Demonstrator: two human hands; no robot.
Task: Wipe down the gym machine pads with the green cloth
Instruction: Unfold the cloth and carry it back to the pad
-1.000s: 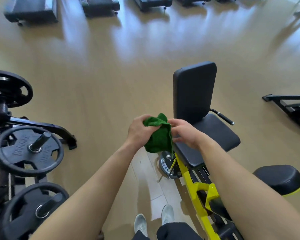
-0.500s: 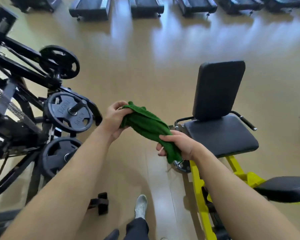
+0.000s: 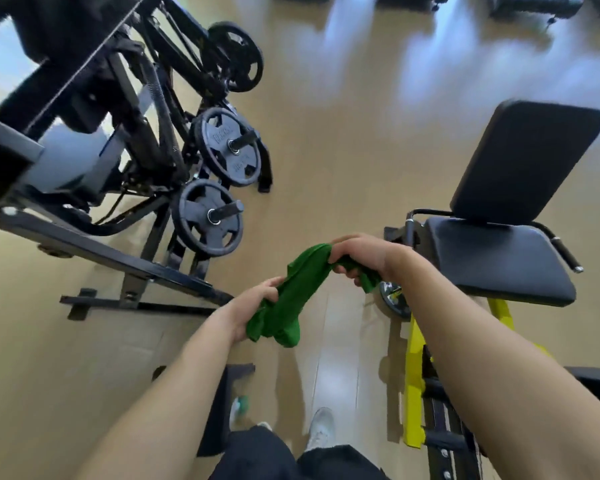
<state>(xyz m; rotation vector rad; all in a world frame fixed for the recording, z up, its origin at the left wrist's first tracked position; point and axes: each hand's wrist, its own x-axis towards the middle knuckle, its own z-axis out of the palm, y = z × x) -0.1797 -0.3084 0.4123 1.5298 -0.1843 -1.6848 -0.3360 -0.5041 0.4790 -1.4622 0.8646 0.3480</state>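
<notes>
The green cloth (image 3: 297, 292) is stretched in the air between both hands, above the floor. My left hand (image 3: 253, 308) grips its lower end, where bunched folds hang down. My right hand (image 3: 359, 256) grips the upper end. To the right stands the yellow-framed machine with a black seat pad (image 3: 496, 258) and an upright black back pad (image 3: 523, 157). My right hand is just left of the seat pad and apart from it. Another black pad (image 3: 596, 381) shows at the right edge, lower down.
A black plate-loaded machine (image 3: 125, 168) with weight plates (image 3: 227, 147) fills the left side. A small black floor piece (image 3: 222, 407) with a green-and-white object (image 3: 239, 407) lies near my feet. Treadmill ends (image 3: 534, 5) line the far edge. Bare tan floor lies in the middle.
The view has swung left and tilted. My left hand dropped lower and my right hand rose, so the cloth's slant has reversed. Both hands still grip it.
</notes>
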